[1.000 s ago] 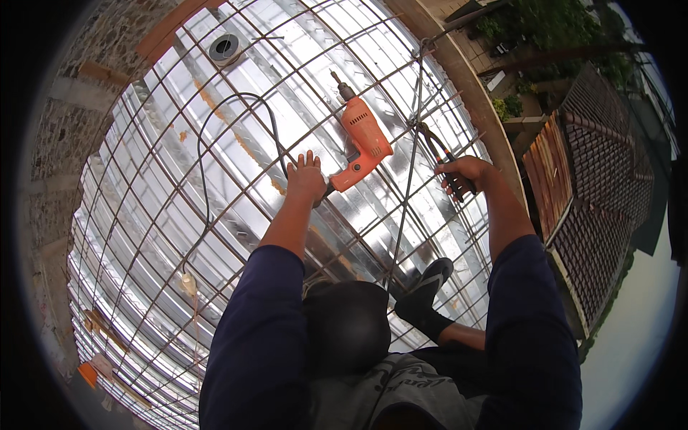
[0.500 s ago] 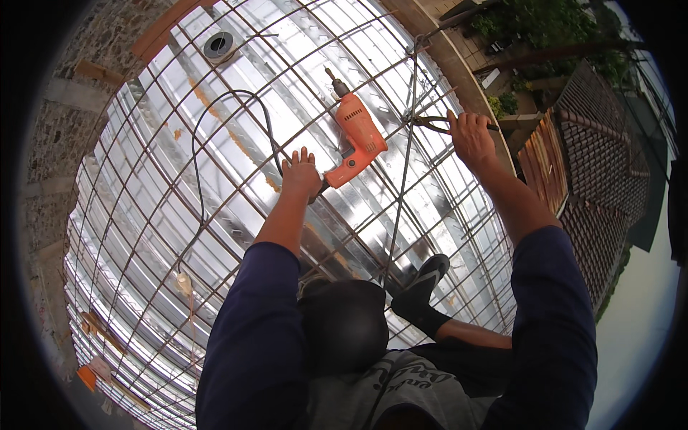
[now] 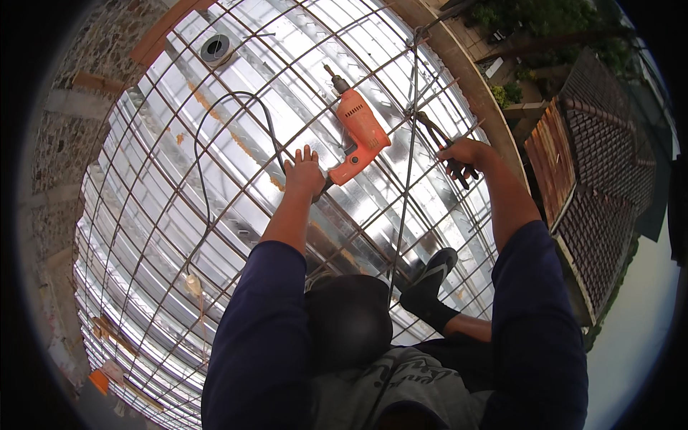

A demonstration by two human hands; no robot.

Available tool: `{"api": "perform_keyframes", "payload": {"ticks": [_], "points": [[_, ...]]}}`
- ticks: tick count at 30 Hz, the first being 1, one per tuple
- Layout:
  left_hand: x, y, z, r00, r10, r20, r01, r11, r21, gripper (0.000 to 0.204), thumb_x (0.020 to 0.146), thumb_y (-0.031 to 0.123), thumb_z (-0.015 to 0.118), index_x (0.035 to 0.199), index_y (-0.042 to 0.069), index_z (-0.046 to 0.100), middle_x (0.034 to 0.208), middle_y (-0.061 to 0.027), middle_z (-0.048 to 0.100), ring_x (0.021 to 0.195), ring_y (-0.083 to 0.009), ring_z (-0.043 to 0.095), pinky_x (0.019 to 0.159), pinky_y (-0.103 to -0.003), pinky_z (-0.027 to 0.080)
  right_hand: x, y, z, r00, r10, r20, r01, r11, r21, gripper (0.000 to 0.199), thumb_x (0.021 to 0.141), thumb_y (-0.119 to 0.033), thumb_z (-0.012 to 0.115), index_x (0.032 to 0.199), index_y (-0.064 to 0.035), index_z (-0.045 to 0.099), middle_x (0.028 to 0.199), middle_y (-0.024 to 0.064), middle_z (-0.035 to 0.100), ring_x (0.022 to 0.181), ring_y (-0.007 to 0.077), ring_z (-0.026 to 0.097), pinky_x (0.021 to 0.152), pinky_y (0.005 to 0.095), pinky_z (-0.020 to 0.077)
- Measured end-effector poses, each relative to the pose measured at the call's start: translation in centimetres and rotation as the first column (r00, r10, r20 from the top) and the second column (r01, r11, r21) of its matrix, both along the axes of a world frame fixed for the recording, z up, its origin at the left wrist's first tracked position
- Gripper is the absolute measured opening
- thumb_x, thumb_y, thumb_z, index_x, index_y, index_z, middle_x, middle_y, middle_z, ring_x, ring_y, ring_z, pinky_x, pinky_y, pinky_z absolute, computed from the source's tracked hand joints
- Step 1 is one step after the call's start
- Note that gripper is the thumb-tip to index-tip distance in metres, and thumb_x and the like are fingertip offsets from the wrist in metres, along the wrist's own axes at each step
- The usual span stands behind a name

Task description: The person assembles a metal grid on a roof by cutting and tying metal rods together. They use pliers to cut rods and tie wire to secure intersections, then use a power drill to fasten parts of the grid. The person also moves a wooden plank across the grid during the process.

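Note:
My right hand [image 3: 464,158] is closed round the handles of dark tying pincers [image 3: 432,129]. The jaws of the pincers are at a crossing of the steel bars, beside a long dark bar [image 3: 408,165] running toward me. My left hand [image 3: 304,176] lies flat on the bar mesh [image 3: 244,166], fingers stretched and holding nothing. Right next to it is the handle of an orange power drill [image 3: 363,129], which rests on the mesh with its bit pointing away from me. The drill's black cord [image 3: 199,154] loops out to the left.
Shiny corrugated metal decking [image 3: 154,236] lies beneath the mesh. A wire roll [image 3: 216,50] sits at the far left. My shod foot [image 3: 430,283] stands on the mesh. A concrete edge [image 3: 459,54] bounds the right side, with a tiled roof [image 3: 609,150] beyond; a stone wall [image 3: 89,43] is left.
My right hand has moved nearer to me and turned, swinging the pincers' handles down while the jaws stay near the same crossing. My left hand keeps its place by the drill.

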State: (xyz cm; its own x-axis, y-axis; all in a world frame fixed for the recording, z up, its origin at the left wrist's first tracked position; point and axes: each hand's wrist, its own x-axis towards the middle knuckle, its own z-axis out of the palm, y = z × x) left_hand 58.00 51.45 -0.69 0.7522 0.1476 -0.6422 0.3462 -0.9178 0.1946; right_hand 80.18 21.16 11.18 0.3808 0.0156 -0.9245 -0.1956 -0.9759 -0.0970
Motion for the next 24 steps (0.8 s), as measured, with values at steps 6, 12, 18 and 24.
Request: {"api": "perform_keyframes", "payload": {"ticks": [6,12,18,24], "points": [[-0.2,0.4,-0.2,1.0,0.009,-0.013,-0.008,1.0,0.015,0.064,0.084,0.02,0.044,0.144,0.006,0.026,0.153,-0.0113,0.016,0.14,-0.0303,0.018,0.108,-0.054,0.022,-1.8,2.8,1.9,0.486,0.763,0.426,-0.522,0.645,-0.559,0.037,0.085,-0.035,0.061,0.091,0.0011,0.063,0.066,0.0126,0.064,0.059,0.0231,0.064,0.063,0.0431,0.0522],[0.2,0.1,1.1,0.998,-0.008,-0.062,0.01,0.999,0.034,0.058,0.089,0.02,0.036,0.146,0.009,0.024,0.154,-0.0072,0.014,0.141,-0.0262,0.016,0.11,-0.053,0.019,-1.7,1.4,1.2,0.941,-0.306,-0.147,0.319,0.945,0.075,0.026,0.079,-0.021,0.071,0.087,0.0012,0.062,0.074,0.0127,0.064,0.056,0.0227,0.063,0.052,0.0388,0.0531],[0.3,0.1,1.2,0.994,0.002,-0.106,0.001,1.0,0.027,0.06,0.089,0.02,0.039,0.146,0.01,0.023,0.155,-0.0059,0.012,0.142,-0.0253,0.015,0.11,-0.052,0.019,-0.4,2.7,2.4,0.864,0.424,0.271,-0.336,0.888,-0.315,0.033,0.066,-0.019,0.076,0.088,0.0022,0.064,0.071,0.0148,0.065,0.063,0.0236,0.067,0.062,0.0342,0.0545],[-0.1,0.1,-0.2,0.999,0.024,-0.02,-0.025,1.0,-0.009,0.068,0.081,0.019,0.049,0.143,0.004,0.026,0.153,-0.0128,0.016,0.14,-0.0311,0.017,0.108,-0.055,0.022,-2.3,3.1,2.9,0.084,0.892,0.444,-0.625,0.394,-0.673,0.013,0.087,-0.013,0.048,0.094,-0.0079,0.058,0.078,0.0098,0.057,0.079,0.027,0.065,0.068,0.046,0.0524]]}}
